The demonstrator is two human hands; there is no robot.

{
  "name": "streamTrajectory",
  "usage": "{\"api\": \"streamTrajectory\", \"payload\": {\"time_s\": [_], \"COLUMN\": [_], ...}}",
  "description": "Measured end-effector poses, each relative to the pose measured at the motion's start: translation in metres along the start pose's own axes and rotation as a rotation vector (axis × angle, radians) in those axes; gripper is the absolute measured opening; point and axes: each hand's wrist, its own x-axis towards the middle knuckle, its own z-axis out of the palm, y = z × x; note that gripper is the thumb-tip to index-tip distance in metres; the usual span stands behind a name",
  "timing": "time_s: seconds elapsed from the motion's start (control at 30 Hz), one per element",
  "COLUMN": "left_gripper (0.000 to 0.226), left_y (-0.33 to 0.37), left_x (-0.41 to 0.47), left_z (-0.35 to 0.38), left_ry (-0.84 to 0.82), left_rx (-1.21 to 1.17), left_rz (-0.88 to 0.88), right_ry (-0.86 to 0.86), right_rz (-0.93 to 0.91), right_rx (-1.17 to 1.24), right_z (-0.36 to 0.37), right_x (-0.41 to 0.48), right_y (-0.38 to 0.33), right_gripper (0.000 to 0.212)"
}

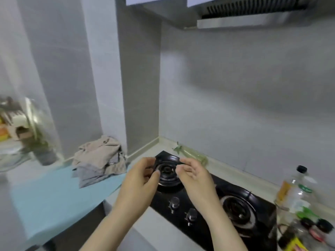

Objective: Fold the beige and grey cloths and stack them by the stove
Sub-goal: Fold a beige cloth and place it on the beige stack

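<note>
Beige cloth [101, 153] lies crumpled on top of the grey cloth [90, 175], the two in one loose, unfolded heap. The heap sits on a blue mat [50, 200] on the counter, at about ten o'clock from the hands and just left of the stove [204, 201]. It lies at the foot of a tiled pillar [139, 87] that juts out from the wall.

Both hands hang in the air above the stove's left burner [167, 171], well apart from the cloths. The left hand [139, 183] and the right hand [195, 178] face each other with a narrow gap between them. Fingers and thumbs are loosely curled, and neither hand holds anything.

At five o'clock from the hands is the right burner [237, 209], with two knobs [175, 202] along the stove's front edge. A pale green object [192, 153], too blurred to name, lies on its side on the counter behind the stove at twelve o'clock. Several bottles [293, 192] crowd the counter at four o'clock, one of them clear with a black cap. A range hood [244, 20] hangs overhead at one o'clock. Far off at nine o'clock stands a rack [16, 124] with blurred kitchen items.

Between hands and heap there is only the stove's left corner and bare mat.
</note>
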Motion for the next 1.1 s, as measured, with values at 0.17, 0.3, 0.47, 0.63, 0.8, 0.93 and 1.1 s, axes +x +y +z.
{"api": "streamTrajectory", "payload": {"time_s": [0.17, 0.3, 0.47, 0.63, 0.8, 0.93, 1.1], "left_gripper": [0.028, 0.025, 0.025, 0.026, 0.025, 0.023, 0.028], "left_y": [-0.058, -0.096, -0.140, -0.179, -0.216, -0.247, -0.287], "left_x": [0.013, 0.033, 0.072, 0.114, 0.146, 0.171, 0.204], "left_z": [-0.084, -0.133, -0.184, -0.233, -0.271, -0.300, -0.343], "left_ry": [0.093, 0.158, 0.203, 0.225, 0.220, 0.170, 0.062], "left_rx": [0.007, 0.026, 0.069, 0.148, 0.154, 0.132, 0.125], "left_rz": [-0.098, -0.138, -0.191, -0.223, -0.238, -0.230, -0.162], "right_ry": [-0.117, -0.174, -0.220, -0.270, -0.280, -0.230, -0.122], "right_rz": [-0.029, -0.056, -0.047, -0.025, -0.006, 0.011, 0.035], "right_rx": [-0.023, -0.053, -0.031, -0.011, -0.006, -0.028, -0.051], "right_z": [0.102, 0.168, 0.244, 0.313, 0.367, 0.406, 0.459], "right_x": [0.022, 0.050, 0.096, 0.141, 0.169, 0.186, 0.196], "right_y": [-0.013, -0.011, -0.002, -0.003, -0.003, 0.000, 0.000], "right_gripper": [0.023, 0.020, 0.020, 0.023, 0.020, 0.020, 0.019]}}
